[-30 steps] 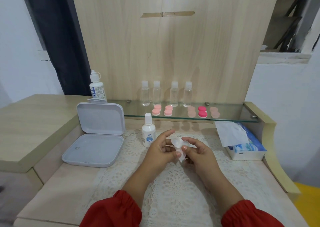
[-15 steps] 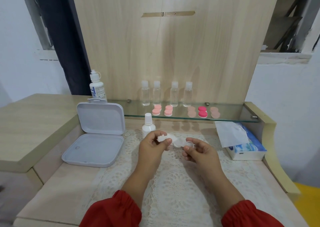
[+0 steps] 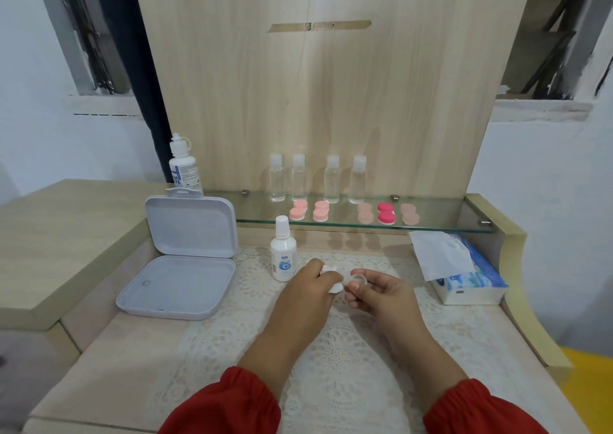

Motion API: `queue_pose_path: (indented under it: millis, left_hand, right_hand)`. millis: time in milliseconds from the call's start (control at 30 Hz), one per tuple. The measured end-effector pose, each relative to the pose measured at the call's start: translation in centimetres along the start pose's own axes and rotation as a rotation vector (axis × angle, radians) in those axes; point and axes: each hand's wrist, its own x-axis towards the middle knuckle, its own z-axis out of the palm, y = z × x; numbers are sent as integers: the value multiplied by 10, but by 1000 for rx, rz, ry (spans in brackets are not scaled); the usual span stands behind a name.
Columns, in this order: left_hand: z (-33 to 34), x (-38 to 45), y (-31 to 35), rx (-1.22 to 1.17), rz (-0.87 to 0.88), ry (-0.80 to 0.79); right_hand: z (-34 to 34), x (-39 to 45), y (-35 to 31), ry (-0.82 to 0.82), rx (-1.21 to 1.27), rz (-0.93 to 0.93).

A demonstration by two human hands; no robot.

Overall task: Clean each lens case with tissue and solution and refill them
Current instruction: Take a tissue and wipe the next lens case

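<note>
Looking down, I see my right hand (image 3: 381, 296) pinching the clear lens case (image 3: 357, 280) above the lace mat, its open cup just right of the tissue (image 3: 332, 278) bunched in my left hand (image 3: 306, 292).

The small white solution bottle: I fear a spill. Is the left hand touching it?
Apart. The head view shows a strip of lace mat between the small white solution bottle and the left hand, which grips a tissue.
</note>
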Motion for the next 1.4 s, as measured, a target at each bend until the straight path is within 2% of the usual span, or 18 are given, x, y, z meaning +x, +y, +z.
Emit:
queue_pose_path:
  millis: [100,233,300,367,467,567,667,800,933,1033,1167,1233,1333,1400]
  left_hand:
    - [-3,2,3,-34,-65,-44]
    - [-9,4,4,-384,-334,-131]
    - [-11,3,2,-443,-346,-129]
    - [-11,1,2,-348,-282,-147]
    - [-8,-1,3,-69,-161,-146]
    - [-6,1,6,65,-130,-172]
    - [-4,2,8,28,-183,-180]
    - [-9,1,6,-194,-248,-158]
    - [-11,-1,3,-57,-159,-172]
    - [-10,0,4,18,-185,-171]
    - [-9,1,4,-5,-225,-202]
    - [-9,1,4,-24,-227,-221]
    - [-8,0,1,-35,-241,-252]
    - [-8,1,-2,-40,-257,-261]
  right_hand:
    - [-1,2,3,-13,-28,1]
    - [-2,2,4,-32,-61,0]
    - [-3,2,3,-42,-23,11]
    - [-3,2,2,-52,16,21]
    - [-3,1,3,-65,17,10]
    - [0,2,4,-50,82,45]
    - [1,2,6,-30,115,66]
    - [-1,3,7,-34,85,65]
    - [-1,3,6,-59,109,68]
    - [0,4,9,-55,120,81]
    - [3,2,7,-72,141,94]
    - [4,-2,5,-53,28,58]
    - [4,-1,6,-4,-514,-135]
    - [4,2,9,8,-730,-190]
